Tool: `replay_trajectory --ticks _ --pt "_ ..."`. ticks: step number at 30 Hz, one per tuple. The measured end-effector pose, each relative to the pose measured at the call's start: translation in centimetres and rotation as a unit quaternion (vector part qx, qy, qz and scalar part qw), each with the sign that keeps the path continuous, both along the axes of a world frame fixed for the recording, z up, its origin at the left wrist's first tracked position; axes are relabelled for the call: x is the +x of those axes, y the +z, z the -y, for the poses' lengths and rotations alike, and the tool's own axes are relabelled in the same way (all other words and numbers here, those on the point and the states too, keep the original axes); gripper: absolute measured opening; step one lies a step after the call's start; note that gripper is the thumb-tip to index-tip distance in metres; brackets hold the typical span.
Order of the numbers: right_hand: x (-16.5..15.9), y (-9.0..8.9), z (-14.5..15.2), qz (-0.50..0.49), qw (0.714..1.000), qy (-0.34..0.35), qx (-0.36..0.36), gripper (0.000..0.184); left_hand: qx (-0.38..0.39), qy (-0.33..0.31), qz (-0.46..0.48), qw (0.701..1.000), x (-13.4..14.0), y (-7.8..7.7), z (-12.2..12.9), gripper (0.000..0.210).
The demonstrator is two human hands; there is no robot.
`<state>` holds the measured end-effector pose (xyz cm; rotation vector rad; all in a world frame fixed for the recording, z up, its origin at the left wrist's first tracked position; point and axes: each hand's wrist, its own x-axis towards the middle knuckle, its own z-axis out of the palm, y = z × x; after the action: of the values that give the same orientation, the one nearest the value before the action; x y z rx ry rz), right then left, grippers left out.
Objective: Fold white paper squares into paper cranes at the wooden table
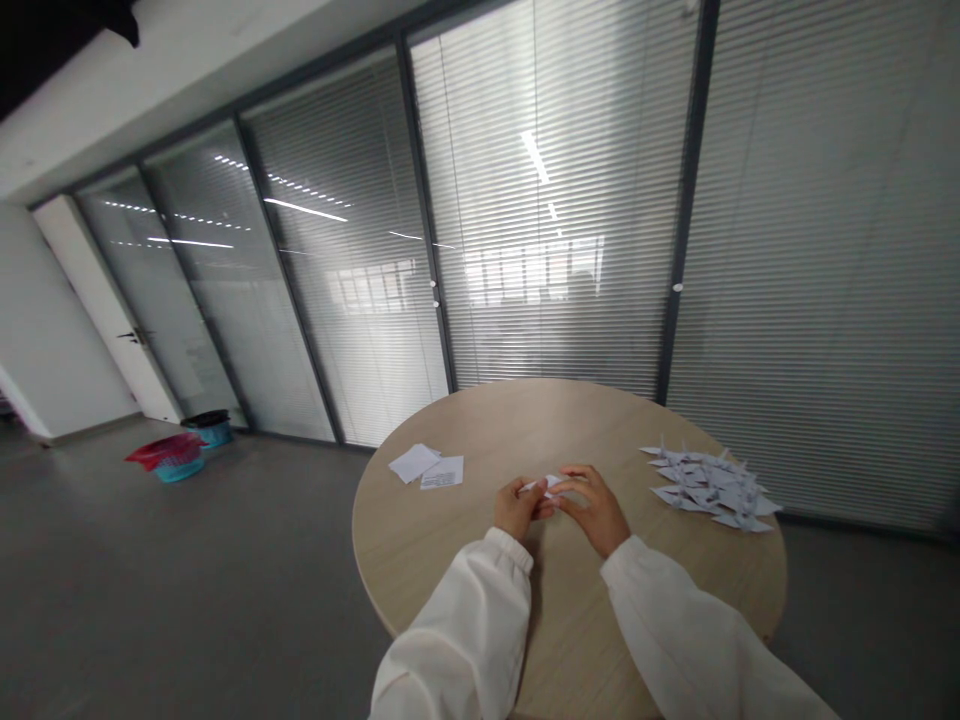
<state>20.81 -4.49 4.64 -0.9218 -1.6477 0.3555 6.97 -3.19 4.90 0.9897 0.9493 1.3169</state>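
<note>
A small piece of folded white paper (552, 482) is between my two hands, just above the middle of the round table. My left hand (517, 505) grips it from the left, thumb on top and fingers curled below. From the right, my right hand (592, 505) pinches its other side with bent fingers. The exact folds are too small to make out. To the right stands a cluster of folded white paper cranes (709, 485), their points sticking up. On the left lie flat white paper sheets (415, 462), one of them with printed text.
The round wooden table (570, 420) has its far edge close to a glass partition with blinds (547, 200). Two bins stand on the floor at left, a blue bin with a red liner (169, 458) and one with a black liner (208, 428). Behind them is a white door (105, 310).
</note>
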Motion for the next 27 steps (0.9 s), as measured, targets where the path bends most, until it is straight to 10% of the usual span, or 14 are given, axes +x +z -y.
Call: replay_trajectory --ticks 27 --pt "0.21 0.12 -0.07 -0.030 0.995 0.016 -0.091 0.019 0.044 0.000 -0.023 0.999 -0.07 0.04 -0.02 0.034"
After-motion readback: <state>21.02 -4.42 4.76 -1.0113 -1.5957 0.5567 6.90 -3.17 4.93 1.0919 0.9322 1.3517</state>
